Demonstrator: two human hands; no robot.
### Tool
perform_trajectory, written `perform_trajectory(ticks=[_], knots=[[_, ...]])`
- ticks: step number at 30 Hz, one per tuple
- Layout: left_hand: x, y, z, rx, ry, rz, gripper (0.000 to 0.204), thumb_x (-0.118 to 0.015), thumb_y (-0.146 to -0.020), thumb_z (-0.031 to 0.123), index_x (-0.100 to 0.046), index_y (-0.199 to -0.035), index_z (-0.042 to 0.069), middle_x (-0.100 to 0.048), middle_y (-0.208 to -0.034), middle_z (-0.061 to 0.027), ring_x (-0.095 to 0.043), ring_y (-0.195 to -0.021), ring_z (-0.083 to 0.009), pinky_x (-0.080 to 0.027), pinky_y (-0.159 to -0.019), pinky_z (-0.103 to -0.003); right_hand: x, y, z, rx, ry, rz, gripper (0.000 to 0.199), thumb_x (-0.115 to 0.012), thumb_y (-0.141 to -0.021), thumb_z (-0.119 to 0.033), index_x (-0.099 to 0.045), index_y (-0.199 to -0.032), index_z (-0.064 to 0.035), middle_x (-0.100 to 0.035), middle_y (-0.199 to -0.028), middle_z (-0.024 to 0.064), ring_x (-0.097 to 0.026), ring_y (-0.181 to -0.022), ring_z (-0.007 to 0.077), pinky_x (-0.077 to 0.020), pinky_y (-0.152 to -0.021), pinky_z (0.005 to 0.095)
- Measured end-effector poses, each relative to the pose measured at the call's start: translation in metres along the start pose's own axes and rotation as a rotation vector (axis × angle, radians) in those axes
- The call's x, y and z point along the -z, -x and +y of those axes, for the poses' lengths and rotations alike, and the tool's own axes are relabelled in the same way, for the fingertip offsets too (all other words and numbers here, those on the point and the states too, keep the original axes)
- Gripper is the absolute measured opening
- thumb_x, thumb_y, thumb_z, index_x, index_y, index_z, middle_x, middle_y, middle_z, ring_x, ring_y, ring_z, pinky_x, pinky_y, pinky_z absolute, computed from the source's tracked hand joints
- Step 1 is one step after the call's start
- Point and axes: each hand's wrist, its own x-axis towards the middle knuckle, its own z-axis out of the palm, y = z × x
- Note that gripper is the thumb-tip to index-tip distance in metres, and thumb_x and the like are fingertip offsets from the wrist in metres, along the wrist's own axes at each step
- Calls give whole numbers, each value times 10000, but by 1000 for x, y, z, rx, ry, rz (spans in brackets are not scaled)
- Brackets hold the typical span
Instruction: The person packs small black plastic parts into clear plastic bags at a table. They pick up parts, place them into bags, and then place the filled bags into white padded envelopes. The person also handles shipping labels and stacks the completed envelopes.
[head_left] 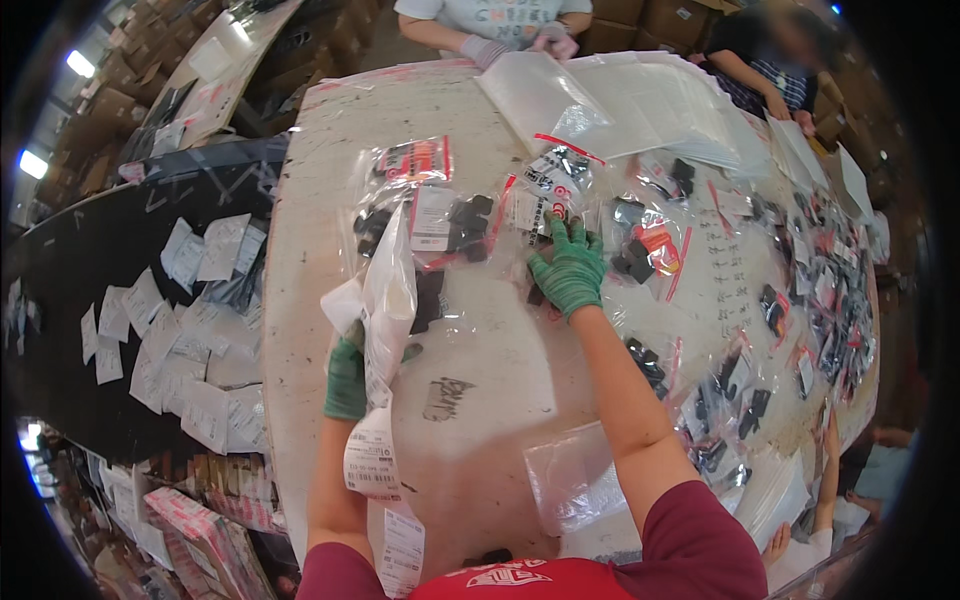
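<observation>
My left hand (346, 382), in a green glove, is closed around a long curling strip of white printed labels (388, 310). The strip crosses in front of it and hides most of its fingers, and its tail hangs down along my forearm toward my body. My right hand (570, 268), also gloved in green, lies with fingers spread on a clear plastic packet (535, 205) with a printed red-edged face. Beside it are more clear packets with black parts (468, 225) and a packet with an orange-red card (655, 245).
A heap of filled packets (830, 290) covers the table's right side. Flat clear bags (650, 105) are stacked at the far edge, near two other people. To the left, a black conveyor-like surface (60, 280) carries white packages (205, 345). A clear bag (578, 480) lies near me.
</observation>
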Motion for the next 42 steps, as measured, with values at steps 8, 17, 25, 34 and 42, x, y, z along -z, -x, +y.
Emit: perform_trajectory(ticks=[8,17,25,34,42], knots=[[55,-62,83,53,28,-137,546,-525,-943,380,-437,-1354,33,-548,-1275,-181,-580,-1063,-369,-459,-930,-610,-46,-30,-97,5,-181,82,641,-641,-764,-385,-472,-1341,-165,-446,-1380,177,-396,-1194,431,-376,-957,545],[69,-134,105,-177,-80,53,523,-550,-933,360,-473,-1315,11,-589,-1210,-181,-624,-976,-351,-531,-883,-494,-70,-69,-119,207,-390,134,607,-572,-836,-317,-420,-1367,-62,-470,-1349,231,-433,-1245,402,-330,-1037,512],[107,-72,34,-195,-443,-83,509,-514,-946,385,-452,-1331,59,-522,-1288,-103,-517,-1149,-289,-445,-973,-520,-4,-10,1,31,-147,315,724,-705,-736,-277,-413,-1357,-45,-457,-1340,242,-472,-1187,391,-406,-989,466],[79,-30,0,-81,-357,128,469,-473,-977,323,-423,-1354,50,-467,-1354,-95,-480,-1213,-274,-403,-1000,-559,38,45,-47,116,-467,-129,784,-619,-816,-472,-326,-1442,-101,-321,-1469,238,-281,-1378,378,-247,-1095,500],[46,56,-11,-62,-48,-74,525,-472,-967,373,-411,-1389,66,-445,-1406,-126,-446,-1270,-270,-361,-1051,-485,88,195,111,-363,168,-69,721,-692,-691,-428,-448,-1341,-235,-419,-1400,149,-402,-1211,407,-340,-948,593]])
